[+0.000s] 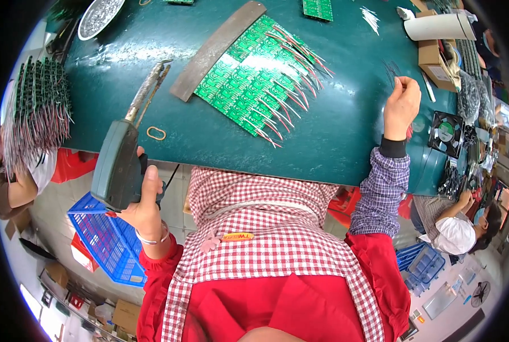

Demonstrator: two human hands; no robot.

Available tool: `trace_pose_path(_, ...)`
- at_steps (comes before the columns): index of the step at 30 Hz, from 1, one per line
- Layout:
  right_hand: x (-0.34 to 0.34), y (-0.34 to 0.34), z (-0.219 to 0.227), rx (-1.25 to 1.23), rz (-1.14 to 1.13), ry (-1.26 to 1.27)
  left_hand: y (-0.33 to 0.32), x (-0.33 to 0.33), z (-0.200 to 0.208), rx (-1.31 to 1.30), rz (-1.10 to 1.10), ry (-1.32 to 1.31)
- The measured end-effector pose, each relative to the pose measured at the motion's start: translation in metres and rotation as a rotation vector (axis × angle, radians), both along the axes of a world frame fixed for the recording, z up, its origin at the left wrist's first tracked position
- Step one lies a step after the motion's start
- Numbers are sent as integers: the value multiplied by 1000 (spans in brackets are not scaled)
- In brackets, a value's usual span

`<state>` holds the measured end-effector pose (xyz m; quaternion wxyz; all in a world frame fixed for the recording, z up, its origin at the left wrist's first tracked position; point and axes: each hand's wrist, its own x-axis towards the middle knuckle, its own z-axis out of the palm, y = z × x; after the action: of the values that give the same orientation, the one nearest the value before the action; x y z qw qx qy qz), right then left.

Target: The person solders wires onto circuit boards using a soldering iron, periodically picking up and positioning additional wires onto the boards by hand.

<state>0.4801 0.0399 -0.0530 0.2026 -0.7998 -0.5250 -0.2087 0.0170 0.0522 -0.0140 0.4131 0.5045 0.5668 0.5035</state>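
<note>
My left hand point(145, 208) is wrapped round the grip of a dark green soldering gun point(115, 162). Its long tip and a thin feed tube point up over the table's near left part. At the right, my right hand point(401, 108) has thumb and fingers pinched together on thin wires point(390, 70); dark ends stick out beyond the fingertips and some red shows below the hand. Between my hands lies a panel of green circuit boards point(237, 77), with red, black and white wires point(288, 102) along its right side. A flat grey metal bar point(217, 51) rests along the panel's left edge.
On the green table point(328, 151) are a rubber band point(156, 133), a silvery dish point(99, 18), another green board point(318, 9) and white wire pieces point(370, 20). Wired boards point(38, 108) hang at the left edge. A black fan point(445, 134) and cardboard box point(439, 65) stand right. Co-workers sit both sides.
</note>
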Motion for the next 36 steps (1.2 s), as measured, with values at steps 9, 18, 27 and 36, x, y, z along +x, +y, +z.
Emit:
trace_pose_path(9,-165,8,30,80,535,483,-23,7,3,-262,-150,-189)
trace_pose_path(18,-207,0,9,111,662,602,-43,-3,-6,-266,-309,59)
trace_pose_path(27,-205,-12,7,103,628,636,-45,-6,-2,-248,-405,92)
trace_pose_path(36,-207,-17,2,107,602,671,-49,-7,-4,-248,-446,106)
